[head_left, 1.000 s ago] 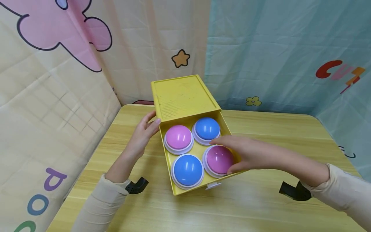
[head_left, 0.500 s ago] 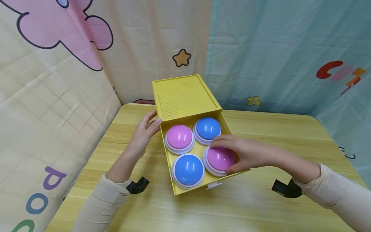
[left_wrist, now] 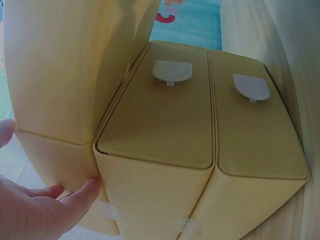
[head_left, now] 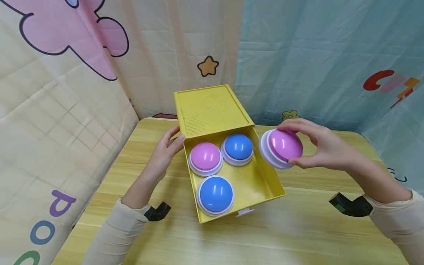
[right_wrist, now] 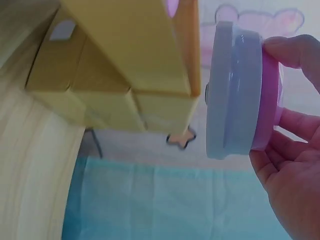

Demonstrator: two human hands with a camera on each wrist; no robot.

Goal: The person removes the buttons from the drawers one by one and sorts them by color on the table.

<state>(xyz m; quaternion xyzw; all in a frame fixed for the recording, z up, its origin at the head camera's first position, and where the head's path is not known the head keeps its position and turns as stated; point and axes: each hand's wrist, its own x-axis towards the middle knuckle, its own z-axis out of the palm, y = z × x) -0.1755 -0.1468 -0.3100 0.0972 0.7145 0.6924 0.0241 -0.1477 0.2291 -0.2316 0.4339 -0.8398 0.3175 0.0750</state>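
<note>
My right hand [head_left: 328, 149] grips a pink dome push button [head_left: 286, 145] with a white base, tilted in the air beside the yellow drawer's right wall. In the right wrist view, thumb and fingers pinch its pink dome [right_wrist: 269, 100]. The pulled-out drawer [head_left: 255, 184] holds another pink button [head_left: 205, 156] and two blue ones, one blue button [head_left: 216, 195] in front and one blue button [head_left: 238, 146] behind. My left hand [head_left: 160, 152] rests against the yellow cabinet's [head_left: 212, 110] left side, its thumb and fingertips [left_wrist: 90, 189] touching the wall.
Below the open drawer, two shut drawers with white pulls, a middle drawer [left_wrist: 160, 115] and a lower drawer [left_wrist: 255, 130], show in the left wrist view. The cabinet stands on a wooden table [head_left: 318, 224]. Printed curtains [head_left: 308, 62] hang behind and at both sides.
My right hand reached round the right-hand pink button, gripped it, and lifted it out of the drawer's front right, up and to the right. The left hand stays at the cabinet.
</note>
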